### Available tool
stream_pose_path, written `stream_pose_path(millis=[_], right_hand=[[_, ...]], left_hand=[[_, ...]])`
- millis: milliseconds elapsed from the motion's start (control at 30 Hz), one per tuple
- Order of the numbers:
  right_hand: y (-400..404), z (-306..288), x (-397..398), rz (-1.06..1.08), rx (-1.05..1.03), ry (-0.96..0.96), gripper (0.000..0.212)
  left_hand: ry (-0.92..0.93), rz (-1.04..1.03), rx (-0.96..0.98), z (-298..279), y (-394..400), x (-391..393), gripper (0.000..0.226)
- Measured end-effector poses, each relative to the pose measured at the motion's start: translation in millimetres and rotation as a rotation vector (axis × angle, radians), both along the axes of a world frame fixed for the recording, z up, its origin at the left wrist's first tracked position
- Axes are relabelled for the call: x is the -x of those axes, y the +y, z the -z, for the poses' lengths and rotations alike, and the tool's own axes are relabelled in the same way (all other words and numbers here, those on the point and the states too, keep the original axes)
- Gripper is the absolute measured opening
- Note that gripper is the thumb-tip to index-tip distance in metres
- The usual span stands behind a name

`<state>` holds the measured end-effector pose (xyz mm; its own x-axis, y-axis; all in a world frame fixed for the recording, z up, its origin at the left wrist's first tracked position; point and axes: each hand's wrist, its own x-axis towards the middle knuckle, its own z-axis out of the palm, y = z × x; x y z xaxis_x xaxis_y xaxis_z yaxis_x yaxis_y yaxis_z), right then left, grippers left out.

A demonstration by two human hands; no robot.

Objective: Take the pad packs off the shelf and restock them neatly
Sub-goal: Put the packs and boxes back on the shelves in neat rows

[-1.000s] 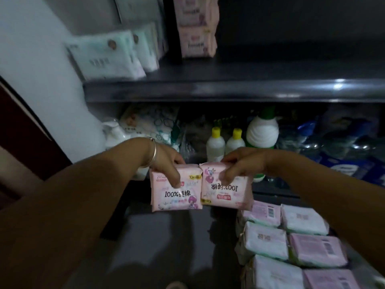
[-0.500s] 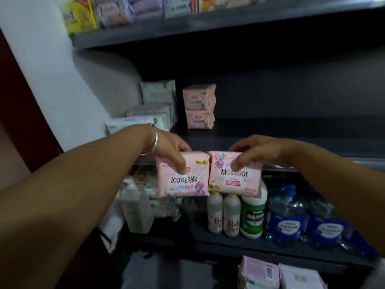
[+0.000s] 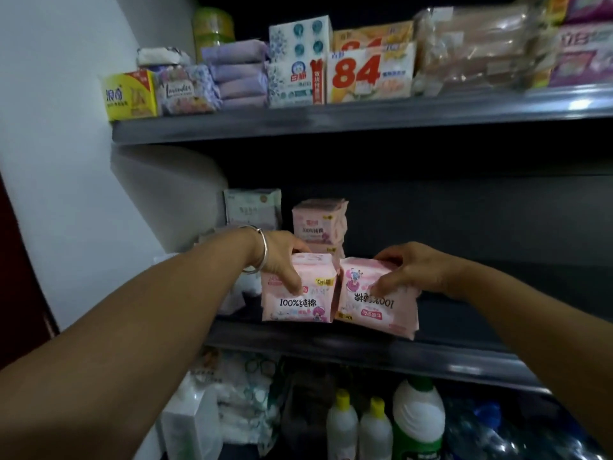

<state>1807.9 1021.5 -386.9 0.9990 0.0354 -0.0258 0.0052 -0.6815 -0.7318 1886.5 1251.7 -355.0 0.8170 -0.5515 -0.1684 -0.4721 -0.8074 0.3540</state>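
My left hand (image 3: 282,257) grips an upright pink pad pack (image 3: 298,295) by its top, thumb on its front. My right hand (image 3: 409,268) grips a second pink pad pack (image 3: 374,300), held upside down and touching the first at its left side. Both packs hang just above the front of the dark middle shelf (image 3: 365,343). Behind them a stack of pink pad packs (image 3: 320,224) stands on that shelf, with a pale green pack (image 3: 252,209) to its left.
The upper shelf (image 3: 331,122) carries boxes, purple packs and wrapped goods. Below the middle shelf stand white bottles with yellow caps (image 3: 358,426), a green-and-white bottle (image 3: 418,423) and blue water bottles. A white wall (image 3: 49,161) closes the left side.
Both hands have lifted the two pink packs from above the low stock pile up to the middle shelf; the view has tilted upward with them.
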Motion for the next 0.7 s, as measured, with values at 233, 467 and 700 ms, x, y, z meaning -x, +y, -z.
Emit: stream_pose_path(millis=[233,467,700], right_hand=[[-16.4,12.8,-50.4,0.039,0.046,0.004,0.046],[-26.3,26.7,-77.7,0.035,0.026,-0.01,0.049],[-25.4,33.0,-94.6,0.014,0.016,-0.026,0.05]], left_hand=[[-0.04,0.001,-0.043,21.2,-19.3,-58.0,0.071],[-0.13,-0.032,-0.11,38.8,-30.9,-101.1,0.084],[-0.289,-0.029,-0.193,57.7,-42.6,-135.3,0.074]])
